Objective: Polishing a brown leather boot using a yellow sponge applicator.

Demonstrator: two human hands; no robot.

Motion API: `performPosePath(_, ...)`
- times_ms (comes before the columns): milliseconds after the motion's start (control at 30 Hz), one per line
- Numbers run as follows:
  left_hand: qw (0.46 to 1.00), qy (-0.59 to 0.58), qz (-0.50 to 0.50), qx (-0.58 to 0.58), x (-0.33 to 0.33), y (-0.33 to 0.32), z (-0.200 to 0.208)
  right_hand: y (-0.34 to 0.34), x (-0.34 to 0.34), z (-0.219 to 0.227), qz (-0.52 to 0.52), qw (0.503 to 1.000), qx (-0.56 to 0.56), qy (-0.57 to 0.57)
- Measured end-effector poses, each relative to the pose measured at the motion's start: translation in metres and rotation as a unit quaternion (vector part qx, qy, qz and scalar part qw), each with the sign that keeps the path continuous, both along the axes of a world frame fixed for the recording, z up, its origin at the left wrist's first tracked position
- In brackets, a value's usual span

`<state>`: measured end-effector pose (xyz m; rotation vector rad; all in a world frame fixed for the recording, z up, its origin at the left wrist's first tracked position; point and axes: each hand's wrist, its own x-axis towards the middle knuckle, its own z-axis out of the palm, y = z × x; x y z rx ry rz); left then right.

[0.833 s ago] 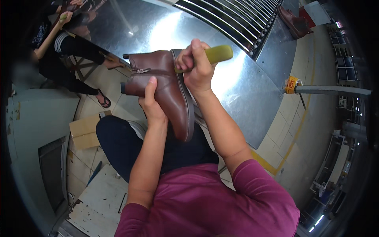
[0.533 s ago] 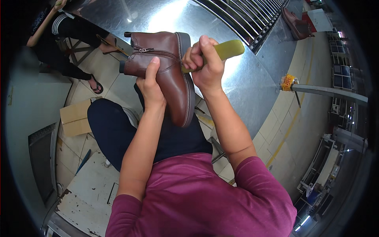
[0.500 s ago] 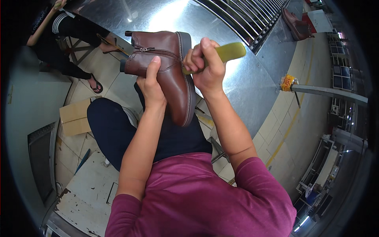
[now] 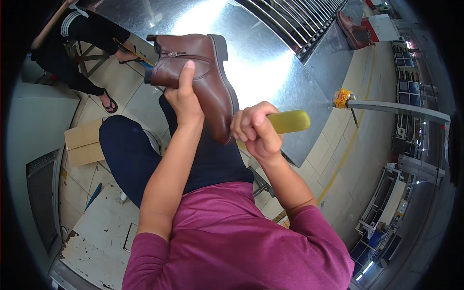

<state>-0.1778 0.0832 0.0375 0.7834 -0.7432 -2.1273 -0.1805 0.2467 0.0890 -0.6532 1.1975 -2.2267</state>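
Observation:
A brown leather ankle boot (image 4: 205, 79) with a side zip is raised in front of me, its toe pointing toward my lap and its dark sole to the right. My left hand (image 4: 186, 101) grips it from the left, thumb laid on the leather below the zip. My right hand (image 4: 258, 128) is closed around a yellow-green bar with a rounded end (image 4: 294, 122), which sticks out to the right. Those right fingers are at the sole edge near the toe. Whatever part of the bar lies inside the fist is hidden.
Beyond the boot lies a shiny metal table (image 4: 270, 72) with a rack of metal bars (image 4: 285, 21). Another brown boot (image 4: 352, 31) stands at the far right. A metal arm with an orange-wrapped end (image 4: 344, 98) juts in from the right. Another person's legs (image 4: 72, 63) are at the far left.
My right hand has slid along the sole edge from its middle toward the toe, with the bar swinging more level. The boot has turned slightly in my left hand.

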Motion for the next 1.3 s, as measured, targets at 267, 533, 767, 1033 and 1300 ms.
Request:
performPosePath(267,0.954,-0.071,0.034,-0.288,-0.076,0.02,0.014,0.046,-0.021,-0.011,-0.292,0.914,0.282,-0.014)
performPosePath(533,0.79,-0.213,0.042,-0.573,-0.105,0.041,0.0,0.101,-0.092,-0.067,-0.412,0.642,0.459,0.456)
performPosePath(767,0.744,-0.235,0.003,-0.625,-0.094,0.034,-0.006,0.112,-0.104,-0.09,-0.386,0.573,0.509,0.513)
performPosePath(1033,0.794,-0.087,-0.071,-0.598,-0.099,0.001,-0.03,0.104,-0.106,-0.087,-0.375,0.58,0.547,0.473)
performPosePath(1300,0.866,-0.102,-0.216,-0.439,-0.157,-0.062,-0.002,0.106,-0.113,-0.085,-0.386,0.666,0.414,0.486)
